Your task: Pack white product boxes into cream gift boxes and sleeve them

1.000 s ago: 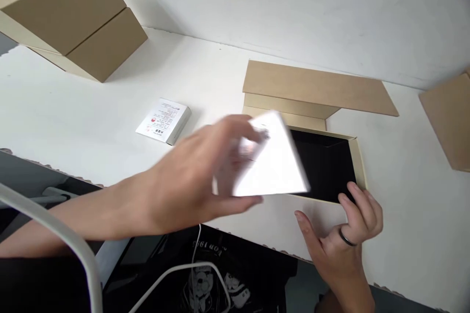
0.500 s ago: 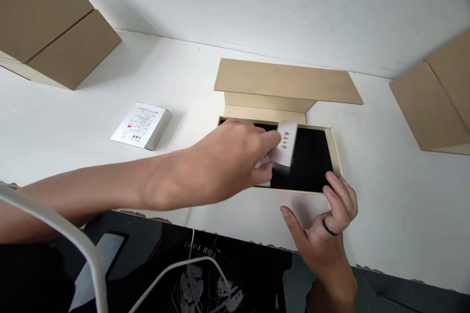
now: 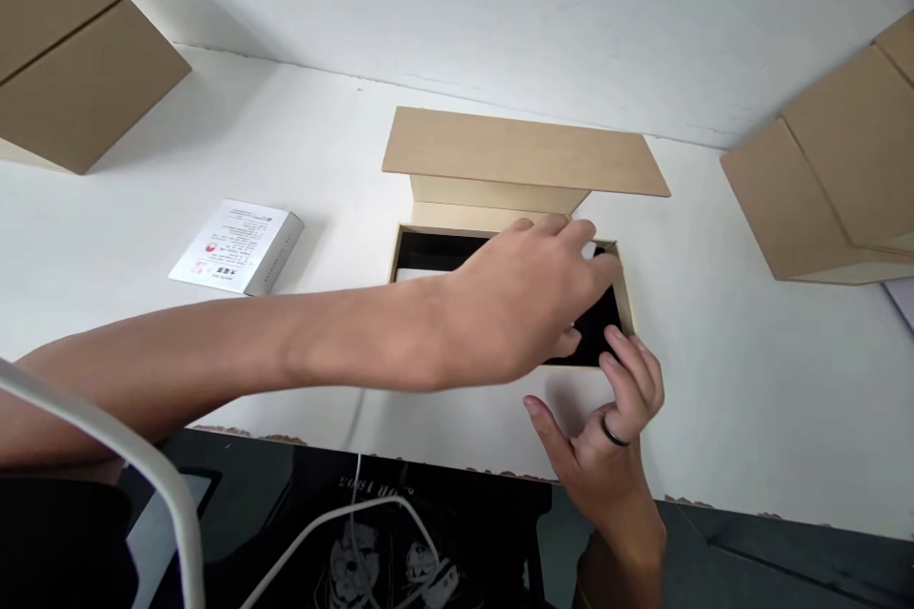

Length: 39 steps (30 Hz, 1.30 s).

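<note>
My left hand (image 3: 528, 304) reaches into the right part of an open cardboard box (image 3: 626, 304) with a black lining. It is closed on a small white box (image 3: 588, 250), of which only a sliver shows between the fingers. A white item (image 3: 418, 274) lies in the left part of the lining, partly covered by my forearm. My right hand (image 3: 618, 409), a dark ring on one finger, has its fingers apart, with the fingertips at the box's front right corner. The raised cardboard lid (image 3: 525, 150) leans away at the back.
A white printed carton (image 3: 235, 247) lies on the white table (image 3: 343, 152) to the left. Larger brown boxes stand at the far left (image 3: 92, 86) and far right (image 3: 806, 181). A white cable (image 3: 343, 514) hangs in front of the table edge.
My left hand has moved right across the box, carrying the small white box, which is now mostly hidden. My right hand stays at the corner. The whole view has shifted slightly.
</note>
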Tool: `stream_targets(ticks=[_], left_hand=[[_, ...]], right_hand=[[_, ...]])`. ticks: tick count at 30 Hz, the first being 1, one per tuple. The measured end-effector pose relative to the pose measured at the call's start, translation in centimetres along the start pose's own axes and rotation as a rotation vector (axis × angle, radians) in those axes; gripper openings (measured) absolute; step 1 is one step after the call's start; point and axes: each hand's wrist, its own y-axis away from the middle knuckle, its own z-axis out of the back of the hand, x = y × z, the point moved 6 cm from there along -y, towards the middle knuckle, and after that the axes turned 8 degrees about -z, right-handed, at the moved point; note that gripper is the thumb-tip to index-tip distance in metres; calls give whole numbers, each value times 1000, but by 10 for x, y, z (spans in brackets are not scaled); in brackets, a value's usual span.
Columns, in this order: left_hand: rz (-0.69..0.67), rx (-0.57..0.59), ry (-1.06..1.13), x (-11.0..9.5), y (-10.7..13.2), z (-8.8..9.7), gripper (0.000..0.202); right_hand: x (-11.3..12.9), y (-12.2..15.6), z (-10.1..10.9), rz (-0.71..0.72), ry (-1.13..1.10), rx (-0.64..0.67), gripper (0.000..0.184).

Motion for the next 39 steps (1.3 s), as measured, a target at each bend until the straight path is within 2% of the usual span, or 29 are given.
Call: stream_targets(ticks=[9,14,20,22,24,27,29,32,35,39], left_hand=[[101,122,75,23,20,15,30],[83,-17,120,12,15,18,32],[38,-132,238,4,9,-2,41],[23,-60,205,5,8,-9,40],[25,75,192,6,9,-14,39],[15,265,153,6,10,-20,47],[-2,326,83,3,11,-23,54],[-9,274,31,1,12,-23,64],[47,202,-42,3,18,-18,77],[45,220,-18,5,26,-15,67]], right_hand=[[0,-1,0,-30,-18,8,74],[1,-2,1,-27,-25,5,81],[-1,1,0,-44,-58,7,87],[-2,2,0,-47,-70,7,89],[-2,2,-1,-40,-68,8,90],[-2,1,0,-29,-50,-1,88],[-2,1,0,-31,-51,1,85],[-1,1,0,-27,-46,7,83],[-1,1,0,-29,-34,6,84],[1,0,0,-32,-30,8,85]])
